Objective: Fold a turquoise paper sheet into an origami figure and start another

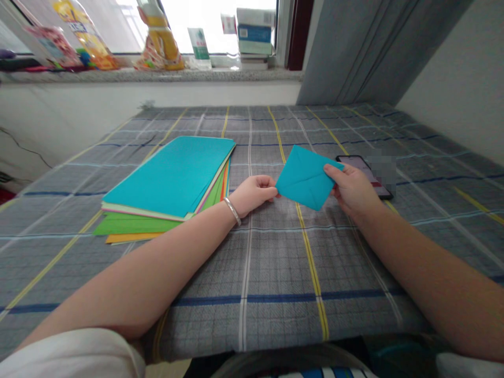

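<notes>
Two bare hands have hold of one folded blue paper, which lies at the centre of the dial used here and shows crease lines across its face. The left hand, at 9 o'clock, has its fingers curled in, thumb and forefinger pinched together at the paper's left corner; a silver-coloured bangle circles that wrist. The right hand, at 3 o'clock, is nearly closed, its thumb flat on the paper's right corner and its fingers behind. Also at 3 o'clock, a phone lies partly hidden by the right hand. Beyond the left hand at 9 o'clock rests a stack of coloured sheets, blue uppermost, with green and orange edges protruding. All observed sheets and the phone are over a grey checked cloth.
</notes>
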